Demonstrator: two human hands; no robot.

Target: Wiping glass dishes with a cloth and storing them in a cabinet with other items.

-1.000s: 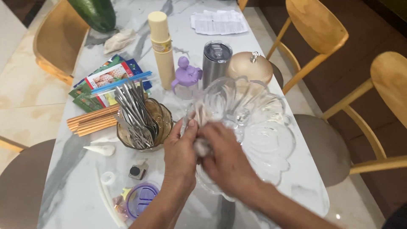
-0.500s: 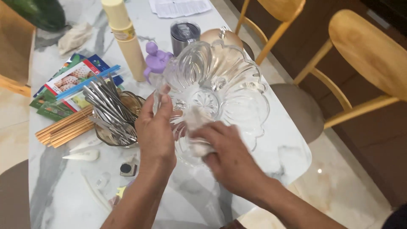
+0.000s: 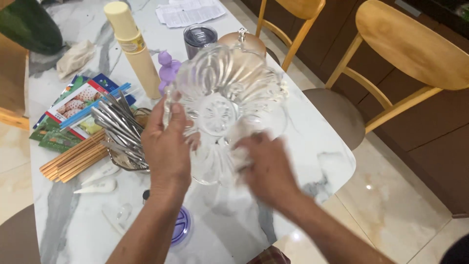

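Glass bowl [image 3: 222, 98], clear and fluted with scalloped rim, stands tilted.

A white marble table [image 3: 312, 142] with grey veins runs up the middle of the view, its near corner rounded. Along its right side stand light wooden chairs [image 3: 405, 49] with curved backrests and round grey-brown seat pads [image 3: 337, 115], and behind them runs a dark brown wooden cabinet front [image 3: 435, 146]. The floor [image 3: 391, 205] is glossy cream tile that mirrors small bright spots of overhead light, and part of another wooden chair [image 3: 12, 83] shows at the left edge.
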